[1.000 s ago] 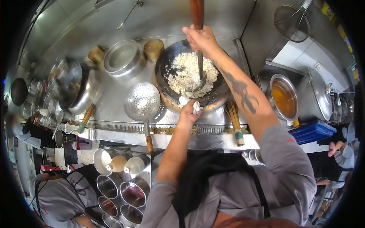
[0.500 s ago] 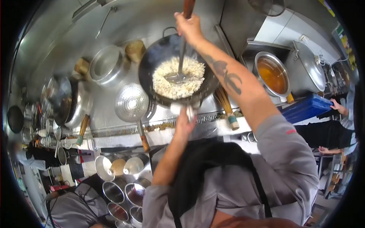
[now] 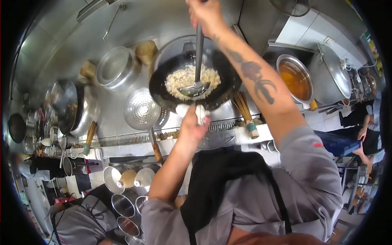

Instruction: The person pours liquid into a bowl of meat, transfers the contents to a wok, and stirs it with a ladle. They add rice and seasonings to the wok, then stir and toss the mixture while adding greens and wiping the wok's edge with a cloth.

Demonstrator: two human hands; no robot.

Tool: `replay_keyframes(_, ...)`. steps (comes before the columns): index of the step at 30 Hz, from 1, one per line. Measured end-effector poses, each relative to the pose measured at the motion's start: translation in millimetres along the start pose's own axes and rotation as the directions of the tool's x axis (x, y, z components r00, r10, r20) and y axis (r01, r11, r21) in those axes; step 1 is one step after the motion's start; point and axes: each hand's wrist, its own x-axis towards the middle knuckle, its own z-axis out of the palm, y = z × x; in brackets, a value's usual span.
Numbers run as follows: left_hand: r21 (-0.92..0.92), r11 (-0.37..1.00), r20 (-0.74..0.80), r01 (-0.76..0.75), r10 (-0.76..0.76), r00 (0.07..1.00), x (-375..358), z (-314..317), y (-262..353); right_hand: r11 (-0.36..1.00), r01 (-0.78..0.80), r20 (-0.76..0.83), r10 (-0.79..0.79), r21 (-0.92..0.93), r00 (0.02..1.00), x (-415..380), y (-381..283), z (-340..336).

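Note:
My right hand (image 3: 206,17), at the top of the view, is closed round the long handle of a wok spatula (image 3: 195,88). The spatula's wide metal blade rests in pale fried rice (image 3: 174,80) inside a black wok (image 3: 226,83). Through a folded white cloth (image 3: 184,109), my left hand (image 3: 194,127) grips the wok at its near edge. The wok is tilted and its far side stands off the burner ring behind it. Fingers and cloth hide the exact spot being gripped.
Left of the wok lie a perforated strainer (image 3: 143,108) and a metal pot (image 3: 115,69). A bamboo brush (image 3: 245,116) sits at the right, near a pot of amber liquid (image 3: 292,79). Metal containers (image 3: 122,205) stand lower left. Another person's hands hold a blue crate (image 3: 341,143) at far right.
The wok has tilted, its far edge leaving the burner ring. My right hand has moved up, and the spatula blade lies slightly nearer me. The blue crate has shifted down.

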Motion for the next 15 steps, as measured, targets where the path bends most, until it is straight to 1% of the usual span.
replay_keyframes(1,-0.011,0.999,0.014,-0.039,0.039,0.999,20.8,-8.3,3.0,0.987,0.023,-0.037,-0.029,-0.158,0.999,-5.0,24.6,-6.1)
replay_keyframes(2,0.005,0.983,0.045,-0.184,0.184,0.982,35.3,-36.1,-16.1,0.995,0.038,-0.080,-0.045,-0.091,0.996,-11.3,45.5,-10.9)
replay_keyframes(3,0.008,0.982,0.067,-0.189,0.188,0.980,38.5,-60.3,-30.9,0.997,0.069,-0.116,-0.072,-0.030,0.991,-10.1,51.5,-14.1)
replay_keyframes(4,0.079,0.992,0.050,-0.102,0.099,0.994,38.8,-83.8,-45.1,0.994,0.107,-0.078,-0.105,0.021,0.991,-10.1,34.0,-14.4)
replay_keyframes(5,0.149,0.989,0.008,-0.006,0.005,1.000,31.9,-101.0,-55.5,0.993,0.116,-0.081,-0.114,0.016,0.990,-13.3,12.0,-14.3)
replay_keyframes(7,0.136,0.991,-0.005,0.001,0.000,1.000,-0.4,-77.4,-52.9,0.983,0.153,-0.112,-0.142,0.098,0.983,-5.7,-47.7,-7.4)
replay_keyframes(8,0.150,0.989,-0.062,0.001,0.008,0.998,-2.9,-62.4,-39.2,0.968,0.230,-0.092,-0.222,0.096,0.971,-3.4,-69.7,-8.7)
replay_keyframes(9,0.050,0.999,-0.078,-0.012,0.016,0.997,13.9,-54.2,-21.4,0.949,0.300,-0.072,-0.294,0.092,0.953,-2.7,-90.5,-11.8)
replay_keyframes(10,-0.012,1.000,-0.039,-0.018,0.017,0.999,24.7,-38.3,1.5,0.945,0.302,-0.093,-0.292,0.127,0.952,-6.8,-114.2,-8.5)
replay_keyframes(11,0.021,1.000,-0.006,-0.007,0.007,1.000,48.9,-35.3,21.2,0.938,0.307,-0.115,-0.290,0.164,0.950,-10.1,-130.9,-6.0)
replay_keyframes(12,0.023,1.000,0.027,-0.016,0.015,1.000,72.7,-37.0,27.7,0.935,0.286,-0.105,-0.269,0.208,0.957,-9.0,-136.1,-7.6)
replay_keyframes(13,0.059,0.998,0.030,-0.033,0.031,0.999,93.9,-43.8,29.1,0.931,0.264,-0.093,-0.248,0.253,0.964,-6.9,-138.3,-10.4)
replay_keyframes(14,0.098,0.994,0.005,-0.054,0.053,0.999,108.5,-47.2,28.0,0.880,0.387,0.043,-0.414,0.275,0.909,2.2,-117.2,-20.8)
replay_keyframes(15,0.141,0.987,-0.021,-0.071,0.075,0.997,117.5,-47.9,27.8,0.942,0.311,-0.020,-0.311,0.124,0.950,-8.3,-108.5,-12.3)
